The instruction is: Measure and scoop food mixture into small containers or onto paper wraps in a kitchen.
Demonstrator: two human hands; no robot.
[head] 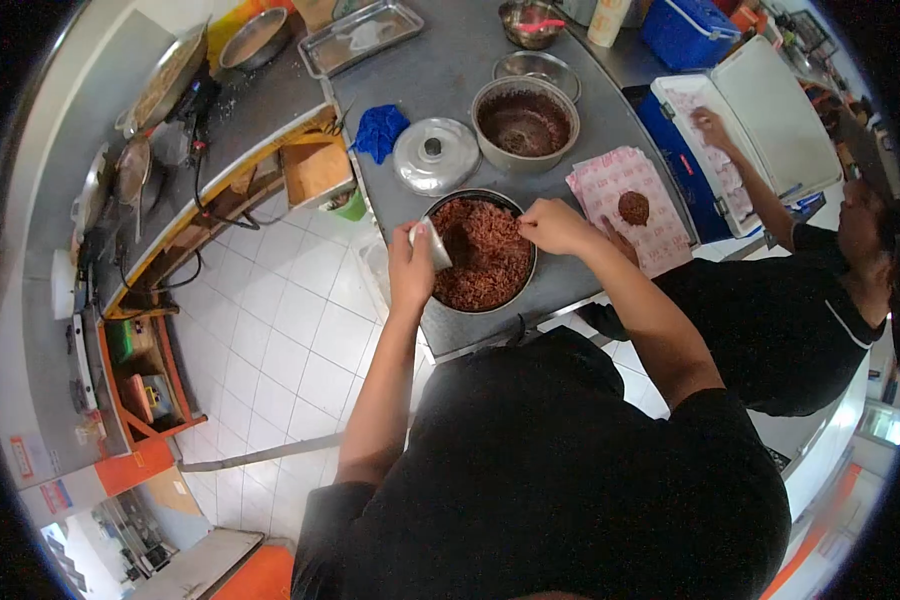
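A round pot of reddish-brown cooked rice (484, 277) stands near the corner of the metal table. My left hand (411, 262) holds a small pale cup or mould (436, 244) tilted at the pot's left side. At the right rim is my right hand (555, 227), its fingers pinched together; whether they hold a utensil or the rim, I cannot tell. Right of the pot lies a stack of printed wrapping papers (645, 176), with a brown mound of rice (634, 208) on the top sheet. A co-worker's hand (621, 241) touches the papers' near left edge.
Beyond the pot are a metal lid (450, 169), an emptied-looking deep pot (525, 154), a blue cloth (379, 131) and a metal tray (360, 37). At right, a co-worker (780, 322) reaches into an open cooler (776, 120) holding wrapped packets.
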